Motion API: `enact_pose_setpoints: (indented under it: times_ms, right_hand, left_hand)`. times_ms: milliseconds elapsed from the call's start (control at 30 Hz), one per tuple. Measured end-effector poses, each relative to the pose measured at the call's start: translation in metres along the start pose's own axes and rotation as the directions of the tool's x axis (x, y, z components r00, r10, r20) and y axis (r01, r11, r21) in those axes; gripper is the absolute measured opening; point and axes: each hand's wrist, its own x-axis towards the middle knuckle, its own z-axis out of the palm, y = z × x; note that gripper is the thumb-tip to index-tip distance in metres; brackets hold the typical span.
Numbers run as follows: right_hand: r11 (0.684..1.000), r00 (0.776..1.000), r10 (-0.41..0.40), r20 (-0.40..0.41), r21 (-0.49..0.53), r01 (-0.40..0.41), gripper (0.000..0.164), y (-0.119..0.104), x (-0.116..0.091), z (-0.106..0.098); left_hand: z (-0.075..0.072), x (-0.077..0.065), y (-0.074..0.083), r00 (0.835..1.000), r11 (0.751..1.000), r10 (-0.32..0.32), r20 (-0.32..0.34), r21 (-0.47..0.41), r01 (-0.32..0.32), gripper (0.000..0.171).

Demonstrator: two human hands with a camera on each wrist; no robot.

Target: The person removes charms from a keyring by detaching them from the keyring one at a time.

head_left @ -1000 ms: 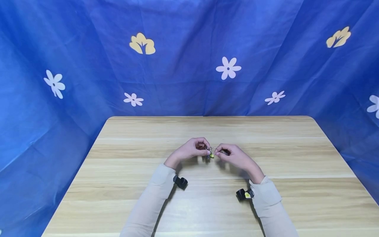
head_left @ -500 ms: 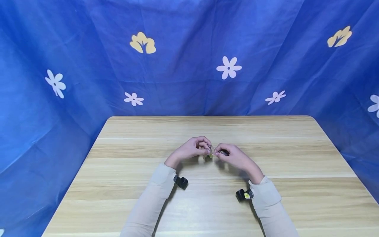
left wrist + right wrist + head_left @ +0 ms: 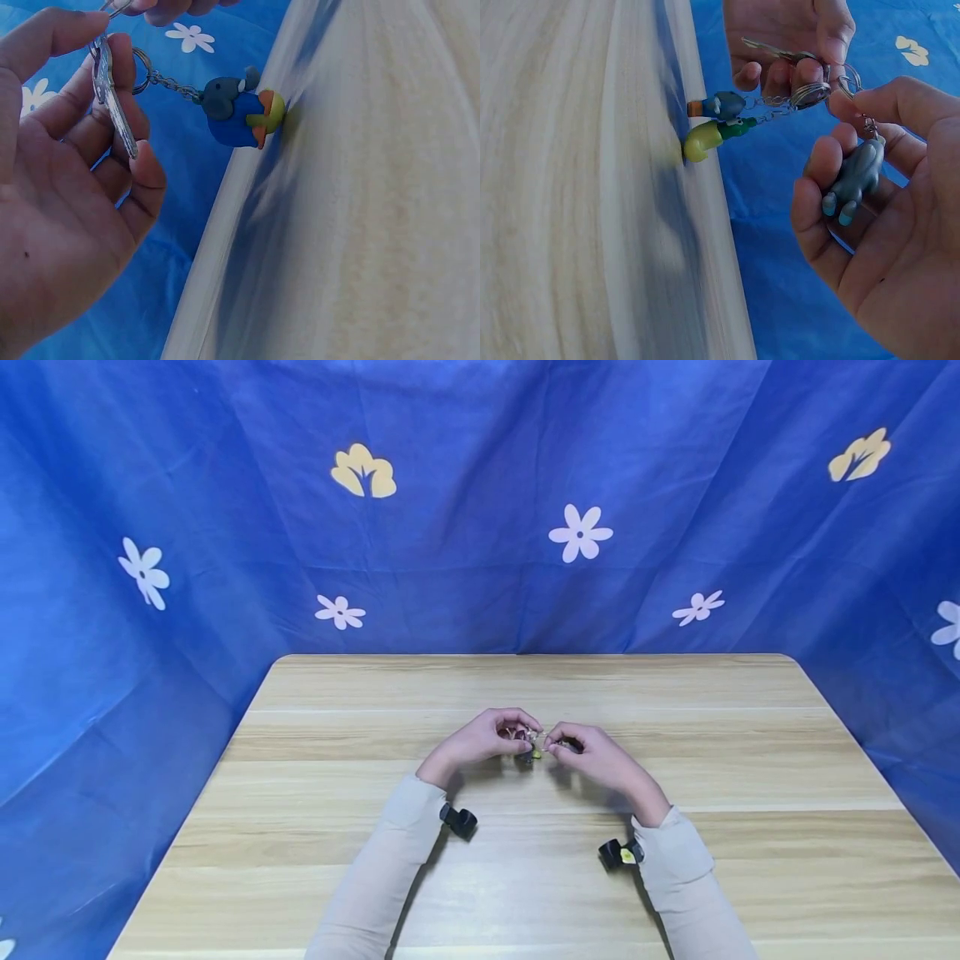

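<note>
My left hand [image 3: 480,741] pinches a silver key [image 3: 118,116] and key rings above the table. From bunched split rings [image 3: 810,95] hang two charms on short chains: an elephant figure in blue [image 3: 231,112] and a yellow-green figure with a dark green head [image 3: 705,141]. Close by on the right, my right hand [image 3: 596,758] pinches another split ring [image 3: 850,79] between thumb and finger. A grey animal charm with light-blue feet [image 3: 859,176] dangles from that ring against its curled fingers. Both hands' fingertips nearly meet at the rings; whether the key is threaded on the right ring is hard to tell.
A wooden table [image 3: 525,877] lies under both hands, its far edge against a blue curtain [image 3: 465,527] with flower prints. Black wrist cameras sit on the left cuff [image 3: 459,821] and the right cuff [image 3: 615,854].
My left fingers have shifted slightly on the key and rings, the index finger reaching further right. The hanging charms have swung and turned a little. My right hand stays almost in place.
</note>
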Motion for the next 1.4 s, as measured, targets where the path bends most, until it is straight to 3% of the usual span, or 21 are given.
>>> enact_pose_setpoints:
  times_ms: [533,767,1033,1400]
  right_hand:
    - [0.999,0.999,0.032,-0.002,0.014,-0.032,0.015,-0.001,0.0,0.002]
    - [0.998,0.999,0.04,0.007,0.045,-0.041,0.017,-0.005,-0.001,0.003]
    - [0.993,0.997,0.062,0.049,0.1,-0.066,0.02,-0.01,0.001,0.005]
    - [1.0,1.0,0.022,0.012,0.006,-0.022,0.016,-0.011,0.0,0.005]
  left_hand:
    - [0.002,0.001,-0.002,0.999,0.993,-0.033,0.009,-0.11,0.034,0.024]
    - [0.003,0.001,-0.002,1.0,0.998,-0.009,-0.007,-0.063,0.009,0.021]
    - [0.003,0.003,-0.004,0.999,0.998,-0.037,-0.008,-0.06,0.036,0.017]
    - [0.003,0.004,-0.005,0.995,0.984,-0.078,0.067,-0.158,0.088,0.016]
